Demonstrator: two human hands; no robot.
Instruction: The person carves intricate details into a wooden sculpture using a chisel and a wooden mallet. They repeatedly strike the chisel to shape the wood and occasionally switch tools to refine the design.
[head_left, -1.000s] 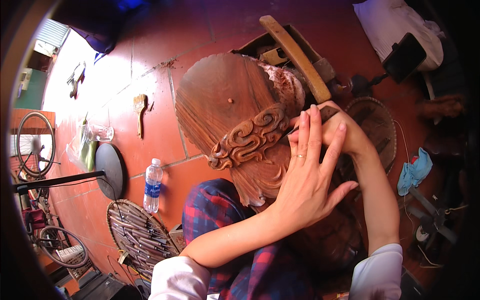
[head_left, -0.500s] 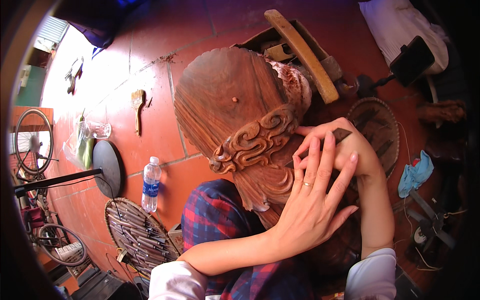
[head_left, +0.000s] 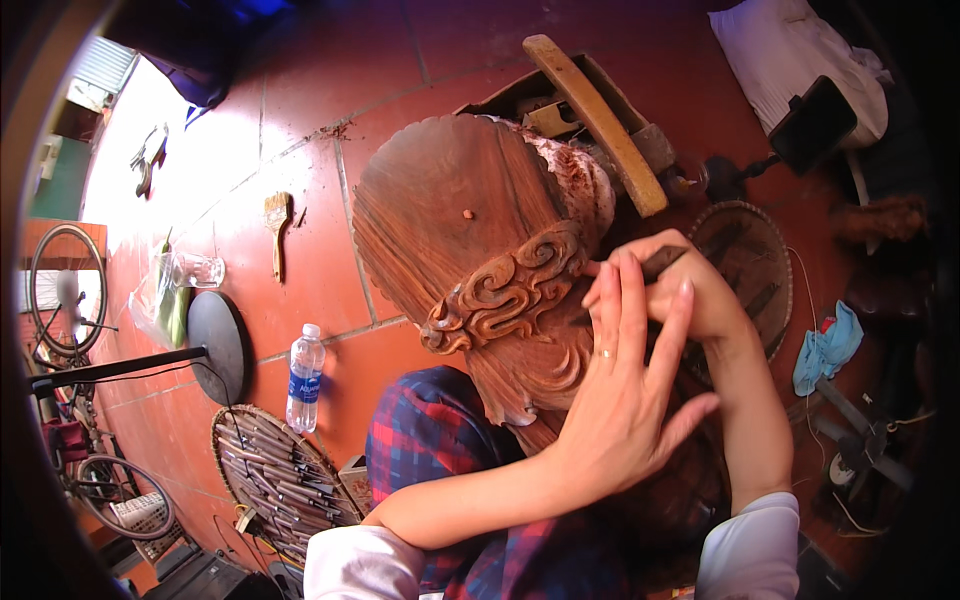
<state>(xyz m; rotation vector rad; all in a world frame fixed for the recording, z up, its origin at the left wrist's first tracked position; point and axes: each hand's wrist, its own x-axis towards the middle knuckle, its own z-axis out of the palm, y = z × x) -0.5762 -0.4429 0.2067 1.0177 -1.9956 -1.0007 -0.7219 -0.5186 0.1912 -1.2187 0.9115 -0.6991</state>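
Note:
A brown carved wooden piece (head_left: pixel 440 190) stands before me, with a smooth fan-like upper part and a band of carved scrolls (head_left: pixel 510 290). Bent at the wrist, my right hand (head_left: pixel 700 295) is closed around a dark flat strip-like tool (head_left: pixel 664 262), whose end sticks out above the hand. The tool's other end is largely hidden under my fingers, close to the wood below the scrolls. My left hand (head_left: pixel 625 395), with a ring on one finger, crosses over from the left. Its fingers are stretched and spread, resting across the right hand's fingers.
A round basket of chisel-like tools (head_left: pixel 275 480), a water bottle (head_left: pixel 305 378) and a brush (head_left: pixel 278 235) are on the tiled floor at left. Behind the carving is a box with a wooden bar (head_left: pixel 595 125). Another basket (head_left: pixel 775 250) and a blue cloth (head_left: pixel 828 350) lie right.
Both hands have shifted slightly up and left, and the left fingers cover the right hand differently. The carving appears slightly lower in view. The tool's exposed end has tilted.

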